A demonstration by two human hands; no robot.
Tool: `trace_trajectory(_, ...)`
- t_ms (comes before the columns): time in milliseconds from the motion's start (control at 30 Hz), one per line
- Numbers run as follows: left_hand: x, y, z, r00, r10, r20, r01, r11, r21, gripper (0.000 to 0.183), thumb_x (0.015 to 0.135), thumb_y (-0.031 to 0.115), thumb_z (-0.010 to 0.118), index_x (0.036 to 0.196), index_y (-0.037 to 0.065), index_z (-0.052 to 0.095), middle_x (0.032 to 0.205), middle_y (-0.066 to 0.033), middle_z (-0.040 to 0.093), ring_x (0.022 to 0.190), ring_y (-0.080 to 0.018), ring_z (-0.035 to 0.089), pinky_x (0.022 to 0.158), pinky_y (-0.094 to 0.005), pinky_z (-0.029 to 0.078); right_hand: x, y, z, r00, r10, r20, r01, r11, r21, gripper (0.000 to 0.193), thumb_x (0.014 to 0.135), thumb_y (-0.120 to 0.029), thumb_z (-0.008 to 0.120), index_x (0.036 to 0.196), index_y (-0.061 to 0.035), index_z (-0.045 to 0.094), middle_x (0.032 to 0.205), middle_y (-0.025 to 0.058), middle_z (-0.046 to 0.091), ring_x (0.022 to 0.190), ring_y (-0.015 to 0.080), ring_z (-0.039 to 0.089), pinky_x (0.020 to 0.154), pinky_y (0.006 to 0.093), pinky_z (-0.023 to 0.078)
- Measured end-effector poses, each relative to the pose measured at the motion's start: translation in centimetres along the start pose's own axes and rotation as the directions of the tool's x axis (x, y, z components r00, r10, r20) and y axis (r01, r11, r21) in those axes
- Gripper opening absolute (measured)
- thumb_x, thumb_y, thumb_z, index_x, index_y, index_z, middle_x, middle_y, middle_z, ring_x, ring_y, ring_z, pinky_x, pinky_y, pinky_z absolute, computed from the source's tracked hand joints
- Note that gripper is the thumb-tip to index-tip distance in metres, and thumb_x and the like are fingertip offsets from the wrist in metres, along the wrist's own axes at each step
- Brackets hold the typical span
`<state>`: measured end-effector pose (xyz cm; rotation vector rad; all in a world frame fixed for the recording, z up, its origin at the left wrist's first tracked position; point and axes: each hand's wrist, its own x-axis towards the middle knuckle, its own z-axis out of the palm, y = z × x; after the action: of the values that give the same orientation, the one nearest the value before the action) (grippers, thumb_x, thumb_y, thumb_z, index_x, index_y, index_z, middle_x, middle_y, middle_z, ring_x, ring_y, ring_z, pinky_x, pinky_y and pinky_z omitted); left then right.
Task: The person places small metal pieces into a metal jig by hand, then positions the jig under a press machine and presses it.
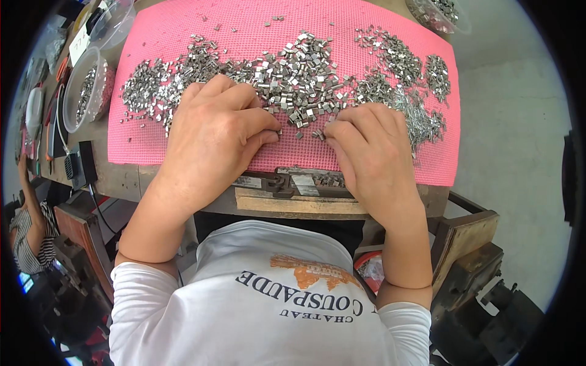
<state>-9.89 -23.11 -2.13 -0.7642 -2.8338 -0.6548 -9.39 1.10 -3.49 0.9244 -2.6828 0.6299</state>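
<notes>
A wide heap of small shiny metal pieces (305, 76) is spread over a pink textured mat (287, 12). At the near side of the heap, my left hand (220, 125) has its thumb and index finger pinched together, with a small metal piece just showing at the tips. My right hand (378, 152) is curled, its thumb and index finger closed beside a few loose pieces; anything within them is hidden. Between me and the mat lies a dark metal fixture (284, 185), with a row of small pieces along its right part. My right hand partly covers that end.
A clear tub (72, 100) of metal pieces stands left of the mat, another container (461, 24) at the far right. Thin silvery pins (412, 119) lie among the pieces on the right. A wooden strip (293, 204) edges the table. Another person's arm (33, 207) shows at far left.
</notes>
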Motion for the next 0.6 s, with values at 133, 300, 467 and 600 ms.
trace_trajectory(133, -0.3, 0.2, 0.4, 0.998, 0.005, -0.065, -0.005, 1.000, -0.001, 0.017, 0.073, 0.014, 0.086, 0.088, 0.011, 0.081, 0.085, -0.0007, 0.065, 0.087, -0.0231, 0.060, 0.080, -0.0392, 0.046, 0.1, -0.1, -0.8, 1.000, -0.011, 0.011, 0.010, 0.999, 0.041, 0.017, 0.081, -0.004, 0.078, 0.096, -0.0066, 0.071, 0.097, 0.0051, 0.066, 0.096, 0.0264, 0.062, 0.085, 0.0410, 0.045)
trace_trajectory(300, -0.6, 0.8, 1.0, 0.991, -0.022, -0.132, 0.021, 1.000, -0.007, 0.017, 0.071, 0.011, 0.086, 0.087, 0.011, 0.080, 0.086, -0.0009, 0.066, 0.087, -0.0233, 0.060, 0.081, -0.0387, 0.046, 0.6, 0.3, -0.5, 0.999, -0.041, -0.010, 0.041, 0.999, 0.034, 0.019, 0.081, -0.002, 0.076, 0.099, -0.0080, 0.073, 0.096, 0.0045, 0.067, 0.094, 0.0260, 0.062, 0.085, 0.0405, 0.045)
trace_trajectory(467, -0.6, 1.0, 1.4, 0.985, -0.050, -0.163, 0.048, 0.999, -0.015, 0.017, 0.069, 0.008, 0.085, 0.085, 0.010, 0.080, 0.086, -0.0012, 0.066, 0.087, -0.0236, 0.060, 0.082, -0.0383, 0.046, 1.4, 0.7, -0.3, 0.994, -0.104, 0.044, 0.103, 0.994, 0.037, 0.017, 0.082, -0.003, 0.074, 0.098, -0.0080, 0.073, 0.097, 0.0040, 0.066, 0.093, 0.0252, 0.061, 0.084, 0.0391, 0.044)
trace_trajectory(600, -0.7, 0.9, 1.7, 0.981, -0.068, -0.179, 0.061, 0.997, -0.045, 0.017, 0.069, 0.007, 0.084, 0.084, 0.010, 0.079, 0.083, -0.0014, 0.065, 0.087, -0.0234, 0.060, 0.081, -0.0378, 0.047, 1.7, 0.8, -0.1, 0.993, -0.099, 0.071, 0.095, 0.994, 0.051, 0.016, 0.082, -0.004, 0.074, 0.097, -0.0077, 0.072, 0.098, 0.0035, 0.066, 0.093, 0.0242, 0.060, 0.083, 0.0380, 0.043)
